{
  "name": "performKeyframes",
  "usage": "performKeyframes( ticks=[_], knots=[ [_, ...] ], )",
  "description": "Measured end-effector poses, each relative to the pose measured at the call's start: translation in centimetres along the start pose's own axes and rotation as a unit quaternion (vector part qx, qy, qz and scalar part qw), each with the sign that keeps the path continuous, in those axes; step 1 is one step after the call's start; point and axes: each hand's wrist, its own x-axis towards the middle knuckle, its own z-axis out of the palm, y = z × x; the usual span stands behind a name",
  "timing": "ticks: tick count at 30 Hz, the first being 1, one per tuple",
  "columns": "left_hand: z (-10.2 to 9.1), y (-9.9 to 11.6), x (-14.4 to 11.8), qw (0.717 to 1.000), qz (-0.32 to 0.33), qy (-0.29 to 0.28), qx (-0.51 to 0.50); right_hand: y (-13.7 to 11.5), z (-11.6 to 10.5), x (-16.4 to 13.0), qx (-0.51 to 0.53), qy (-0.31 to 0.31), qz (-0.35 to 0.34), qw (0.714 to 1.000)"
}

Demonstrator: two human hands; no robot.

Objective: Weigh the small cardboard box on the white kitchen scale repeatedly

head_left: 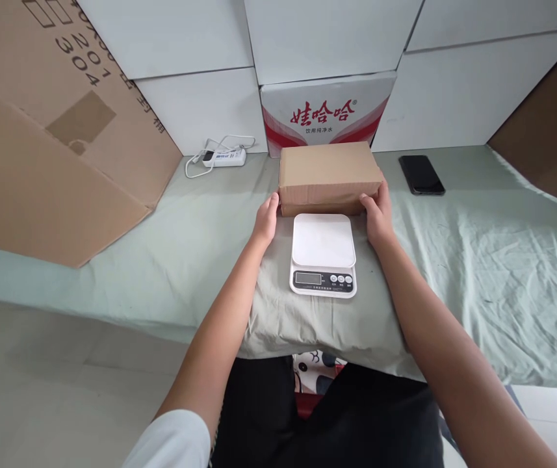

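Note:
A closed brown cardboard box (329, 166) rests on the cloth-covered surface in front of me. My left hand (266, 220) grips its left end, with the thumb at the near corner. On the opposite end, my right hand (378, 214) holds the box with its thumb on the front face and its other fingers round the side. Right before the box, between my forearms, lies a white digital kitchen scale (323, 244). Its bare platform is toward the box; the dark display and several round buttons face me. The display looks blank.
A white-and-red printed carton (327, 114) stands directly behind the box. Left of it lies a white power strip (224, 157) with its cord. A black phone (421, 174) rests to the right. A large cardboard carton (64, 169) leans in at left. Green cloth (478, 279) covers the surface.

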Motion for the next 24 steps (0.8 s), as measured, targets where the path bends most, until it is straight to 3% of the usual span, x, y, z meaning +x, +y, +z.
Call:
performKeyframes(
  ticks=[14, 24],
  knots=[
    [-0.21, -0.19, 0.09, 1.0, 0.012, -0.004, -0.006, -0.87, 0.13, -0.26, 0.01, -0.003, 0.017, 1.0],
    [-0.03, 0.01, -0.07, 1.0, 0.011, -0.001, 0.005, 0.0, 0.09, -0.25, -0.005, 0.0, 0.015, 1.0]
  ],
)
